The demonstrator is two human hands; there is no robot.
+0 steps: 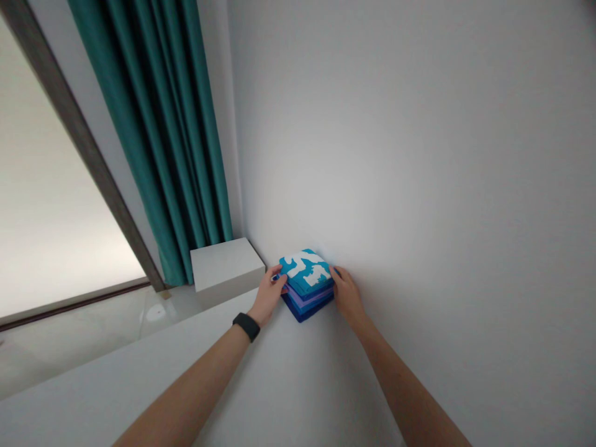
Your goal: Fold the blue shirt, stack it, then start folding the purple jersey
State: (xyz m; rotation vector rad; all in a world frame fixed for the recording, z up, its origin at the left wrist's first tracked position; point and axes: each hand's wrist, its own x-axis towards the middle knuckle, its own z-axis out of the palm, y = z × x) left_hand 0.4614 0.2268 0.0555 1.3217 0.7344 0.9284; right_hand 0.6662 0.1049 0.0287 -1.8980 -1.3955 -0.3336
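A small stack of folded cloths (307, 282) sits on a white surface against the wall. Its top piece is bright blue with white patches; lilac and dark blue layers show below it. My left hand (270, 290) grips the stack's left edge, fingers bent around it. On the opposite side my right hand (347, 290) holds the right edge near the top layer, thumb and fingers closed on it. The fingertips behind and under the stack are partly hidden. A black band (246, 326) is on my left wrist.
Left of the stack stands a low white box-shaped unit (228, 262), beside a green curtain (172, 136). A bright window or door panel (56, 186) with a dark frame is at far left. The plain white wall (419, 155) borders the right side, and a glossy floor (93, 341) lies at lower left.
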